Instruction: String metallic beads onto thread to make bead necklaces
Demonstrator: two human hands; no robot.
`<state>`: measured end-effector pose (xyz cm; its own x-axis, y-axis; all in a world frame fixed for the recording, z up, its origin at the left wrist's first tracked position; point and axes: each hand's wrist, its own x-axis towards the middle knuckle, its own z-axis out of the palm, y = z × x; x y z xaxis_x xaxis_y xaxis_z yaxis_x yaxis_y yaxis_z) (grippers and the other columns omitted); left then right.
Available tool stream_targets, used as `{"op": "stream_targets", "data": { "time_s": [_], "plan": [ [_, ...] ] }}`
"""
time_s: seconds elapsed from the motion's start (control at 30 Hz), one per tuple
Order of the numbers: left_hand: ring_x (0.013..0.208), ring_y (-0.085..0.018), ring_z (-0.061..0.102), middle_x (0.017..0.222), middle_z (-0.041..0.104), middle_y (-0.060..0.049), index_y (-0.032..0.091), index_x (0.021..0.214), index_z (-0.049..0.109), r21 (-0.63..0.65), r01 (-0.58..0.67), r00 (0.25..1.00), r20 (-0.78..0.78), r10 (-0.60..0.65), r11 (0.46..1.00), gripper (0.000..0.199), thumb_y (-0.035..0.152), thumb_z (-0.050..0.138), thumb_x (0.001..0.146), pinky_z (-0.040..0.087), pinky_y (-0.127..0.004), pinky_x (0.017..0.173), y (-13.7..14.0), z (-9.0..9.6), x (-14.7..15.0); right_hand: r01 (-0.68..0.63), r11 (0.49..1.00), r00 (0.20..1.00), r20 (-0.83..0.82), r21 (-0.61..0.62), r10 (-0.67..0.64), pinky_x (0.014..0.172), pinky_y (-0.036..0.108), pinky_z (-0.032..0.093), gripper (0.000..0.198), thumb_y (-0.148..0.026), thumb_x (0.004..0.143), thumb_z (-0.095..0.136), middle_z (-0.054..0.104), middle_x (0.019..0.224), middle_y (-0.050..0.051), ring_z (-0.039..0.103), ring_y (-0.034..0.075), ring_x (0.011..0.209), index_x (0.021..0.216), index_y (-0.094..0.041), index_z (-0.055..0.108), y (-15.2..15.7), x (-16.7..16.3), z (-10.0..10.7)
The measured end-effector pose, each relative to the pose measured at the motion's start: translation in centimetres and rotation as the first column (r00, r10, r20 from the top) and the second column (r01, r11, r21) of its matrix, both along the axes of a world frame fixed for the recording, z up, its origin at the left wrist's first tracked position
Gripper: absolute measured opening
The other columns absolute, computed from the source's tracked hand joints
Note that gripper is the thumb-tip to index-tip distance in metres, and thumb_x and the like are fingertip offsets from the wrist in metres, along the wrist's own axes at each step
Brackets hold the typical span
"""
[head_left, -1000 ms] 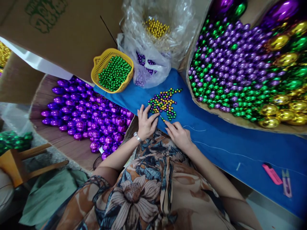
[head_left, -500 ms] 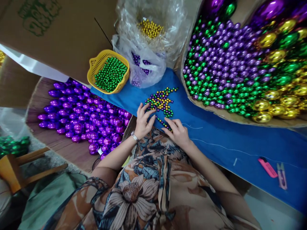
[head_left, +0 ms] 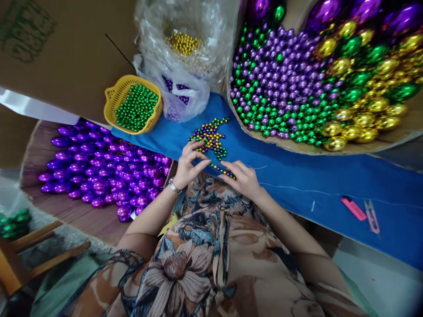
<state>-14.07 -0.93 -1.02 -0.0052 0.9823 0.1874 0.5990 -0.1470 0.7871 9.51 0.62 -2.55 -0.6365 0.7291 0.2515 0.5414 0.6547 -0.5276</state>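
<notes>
A short strand of green, purple and gold beads (head_left: pixel 218 167) runs between my hands at the near edge of the blue cloth (head_left: pixel 291 176). My left hand (head_left: pixel 190 165), with a watch at its wrist, brings thumb and index together at the strand's left end. Its other fingers reach toward a loose group of small mixed beads (head_left: pixel 211 136). My right hand (head_left: pixel 243 178) has thumb and index around the strand's right part, which is partly hidden. A thin white thread (head_left: pixel 297 190) trails across the cloth to the right.
A yellow basket (head_left: pixel 110 105) of green beads stands behind on the left, beside clear plastic bags (head_left: pixel 205 39) with gold and purple beads. Large purple ornaments (head_left: pixel 99 171) fill a box at left. Another box (head_left: pixel 294 149) holds mixed ornaments. A pink marker (head_left: pixel 353 208) and thread snips (head_left: pixel 372 216) lie right.
My left thumb and index have closed together at the strand's end; they were further apart before. My right hand stays at the strand. The whole view has shifted a little.
</notes>
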Motion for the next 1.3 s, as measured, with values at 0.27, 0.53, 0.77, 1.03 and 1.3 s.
{"op": "stream_targets", "data": {
  "time_s": [0.27, 0.53, 0.77, 1.03, 1.3],
  "plan": [
    [0.132, -0.025, 0.049, 0.125, 0.064, -0.009, 0.018, 0.069, 0.057, 0.083, -0.008, 0.986, 0.168, -0.006, 0.997, 0.033, 0.045, 0.062, 0.087, 0.038, -0.053, 0.112, 0.4, 0.5, 2.7, 0.03, 0.99, 0.977, 0.205, 0.138, -0.058, 0.069, 0.023, 0.043, 0.055, -0.057, 0.093, 0.046, 0.069, 0.096, 0.005, 0.062, 0.014, 0.084, 0.136, -0.022, 0.054, 1.0, -0.8, 2.8],
    [0.129, -0.024, 0.053, 0.121, 0.067, -0.008, 0.019, 0.066, 0.05, 0.059, -0.167, 0.96, 0.237, 0.148, 0.984, 0.035, 0.044, 0.06, 0.089, 0.039, -0.052, 0.111, 0.7, 0.4, 1.7, 0.042, 0.989, 0.926, 0.367, 0.141, -0.092, 0.06, 0.022, 0.033, 0.037, -0.041, 0.101, 0.038, 0.072, 0.092, 0.001, 0.059, 0.009, 0.069, 0.11, -0.025, 0.069, 0.9, 5.7, 2.2],
    [0.128, -0.024, 0.053, 0.121, 0.067, -0.009, 0.019, 0.067, 0.05, 0.052, -0.25, 0.948, 0.217, 0.234, 0.967, 0.034, 0.043, 0.061, 0.089, 0.038, -0.052, 0.112, 0.6, -0.7, -0.5, 0.139, 0.942, 0.74, 0.6, 0.306, -0.304, 0.061, 0.028, 0.03, 0.037, -0.046, 0.095, 0.047, 0.069, 0.09, 0.007, 0.055, 0.018, 0.081, 0.108, -0.021, 0.07, 1.0, 11.7, 4.1],
    [0.131, -0.024, 0.049, 0.122, 0.065, -0.009, 0.019, 0.072, 0.055, 0.079, -0.102, 0.994, 0.054, 0.098, 0.992, 0.034, 0.046, 0.053, 0.093, 0.041, -0.05, 0.11, 0.0, -0.4, 2.5, -0.105, 0.961, 0.967, 0.253, 0.257, 0.038, 0.07, 0.024, 0.037, 0.026, -0.029, 0.097, 0.05, 0.068, 0.074, 0.0, 0.053, 0.012, 0.073, 0.113, -0.022, 0.068, 0.8, 0.8, 2.0],
    [0.148, -0.033, 0.019, 0.154, 0.034, -0.017, 0.014, 0.148, 0.032, 0.009, 0.078, 0.895, -0.442, -0.066, 0.997, 0.07, 0.059, 0.038, 0.094, 0.018, -0.056, 0.119, 2.8, -3.4, 0.1, 0.015, 0.971, 0.986, 0.155, 0.237, -0.053, 0.073, 0.022, 0.039, 0.021, -0.026, 0.097, 0.05, 0.073, 0.087, 0.0, 0.062, 0.011, 0.073, 0.105, -0.019, 0.068, 1.1, 1.5, -0.5]
  ]
}}
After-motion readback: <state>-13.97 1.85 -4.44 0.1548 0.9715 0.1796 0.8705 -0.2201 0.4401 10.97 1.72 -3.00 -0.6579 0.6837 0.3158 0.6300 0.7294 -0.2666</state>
